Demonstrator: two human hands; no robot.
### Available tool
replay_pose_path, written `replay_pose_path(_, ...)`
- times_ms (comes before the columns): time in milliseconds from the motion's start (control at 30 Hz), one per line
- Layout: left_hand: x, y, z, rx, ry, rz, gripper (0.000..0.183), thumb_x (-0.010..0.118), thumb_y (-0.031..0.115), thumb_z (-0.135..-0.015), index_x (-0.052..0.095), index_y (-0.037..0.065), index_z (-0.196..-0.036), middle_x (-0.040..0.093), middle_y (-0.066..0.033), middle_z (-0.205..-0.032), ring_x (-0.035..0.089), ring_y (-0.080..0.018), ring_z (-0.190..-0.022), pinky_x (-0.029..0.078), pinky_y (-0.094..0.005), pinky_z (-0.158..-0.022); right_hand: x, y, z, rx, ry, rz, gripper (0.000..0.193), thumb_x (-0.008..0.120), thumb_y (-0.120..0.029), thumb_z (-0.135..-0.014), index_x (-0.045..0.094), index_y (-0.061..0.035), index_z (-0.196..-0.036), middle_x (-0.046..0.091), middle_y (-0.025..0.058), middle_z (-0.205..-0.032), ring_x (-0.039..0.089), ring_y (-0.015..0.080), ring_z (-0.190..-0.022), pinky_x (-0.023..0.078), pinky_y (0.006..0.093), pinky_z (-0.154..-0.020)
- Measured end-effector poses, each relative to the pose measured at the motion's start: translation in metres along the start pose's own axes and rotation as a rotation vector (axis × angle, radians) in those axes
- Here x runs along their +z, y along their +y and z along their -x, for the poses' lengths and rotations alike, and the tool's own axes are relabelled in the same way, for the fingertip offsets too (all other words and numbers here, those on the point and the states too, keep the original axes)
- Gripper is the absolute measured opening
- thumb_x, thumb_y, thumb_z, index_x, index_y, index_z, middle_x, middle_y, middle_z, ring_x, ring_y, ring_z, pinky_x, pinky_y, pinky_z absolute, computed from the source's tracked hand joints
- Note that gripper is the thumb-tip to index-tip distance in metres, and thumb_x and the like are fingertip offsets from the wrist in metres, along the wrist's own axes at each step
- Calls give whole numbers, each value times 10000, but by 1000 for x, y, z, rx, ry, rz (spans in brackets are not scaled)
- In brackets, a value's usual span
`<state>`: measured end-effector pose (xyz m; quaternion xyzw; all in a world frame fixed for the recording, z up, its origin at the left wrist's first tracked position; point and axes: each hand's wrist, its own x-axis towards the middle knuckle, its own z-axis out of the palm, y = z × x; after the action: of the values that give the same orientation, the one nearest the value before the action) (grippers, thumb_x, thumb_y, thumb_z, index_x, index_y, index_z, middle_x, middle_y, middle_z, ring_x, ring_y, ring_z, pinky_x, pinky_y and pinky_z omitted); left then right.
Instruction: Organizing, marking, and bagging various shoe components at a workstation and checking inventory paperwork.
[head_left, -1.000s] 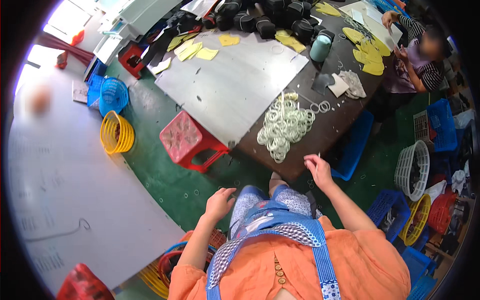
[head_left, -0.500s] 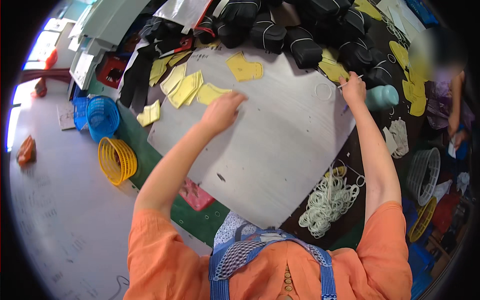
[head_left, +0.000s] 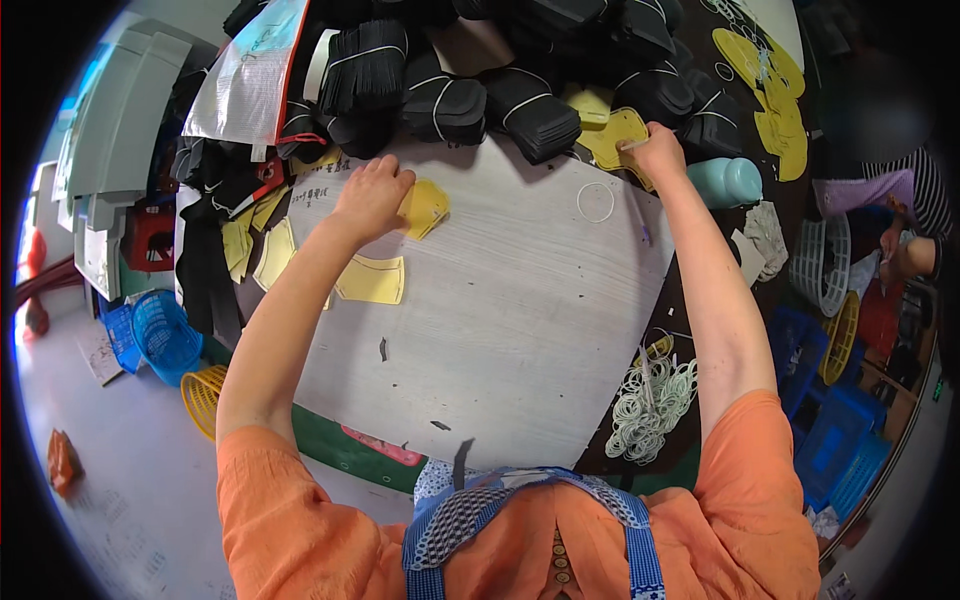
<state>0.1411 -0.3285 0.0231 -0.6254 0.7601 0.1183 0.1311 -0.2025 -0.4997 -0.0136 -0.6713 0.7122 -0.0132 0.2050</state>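
At the far left of the grey board, my left hand is over a yellow pattern piece, covering part of it. Its fingers are curled and bunched on the piece; the thumb is hidden. My right hand reaches to the board's far right corner, closed round a thin white pen-like stick. Beside its fingertips lies a yellow shaped piece. Nearer than my left hand, another yellow pattern piece lies flat, partly behind my forearm.
Banded stacks of black cut pieces line the board's far edge. A teal bottle stands beside my right wrist. One loose white band lies on the board; a pile of bands sits right. Another person's hand shows far right.
My left hand has moved away from me, from beside the flat yellow pieces onto the yellow piece farther back. My right hand stays by the far right corner with the white stick. The whole view has shifted.
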Motion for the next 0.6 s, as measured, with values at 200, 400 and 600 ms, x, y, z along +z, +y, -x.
replay_pose_path(200,-22,68,26,119,291,323,248,661,137,-796,535,62,-995,549,-95,-1074,557,-325,-982,448,-412,-855,-50,4,47,-95,94,-167,327,736,-329,-753,644,-82,-945,683,126,-876,653,304,-844,488,409,-706)
replay_pose_path(400,-59,163,50,128,548,561,291,640,153,-810,501,21,-1029,509,-159,-1235,560,-350,-1030,470,-427,-841,-71,3,146,-665,-197,-480,251,734,-163,-747,580,17,-830,515,56,-657,461,140,-627,420,301,-609)
replay_pose_path(600,-46,178,115,-169,142,713,431,658,168,-789,469,83,-1167,653,-124,-960,631,-345,-874,504,-421,-759,-58,32,215,-471,-538,-525,152,672,-52,-790,619,23,-912,607,15,-721,536,65,-663,433,244,-608)
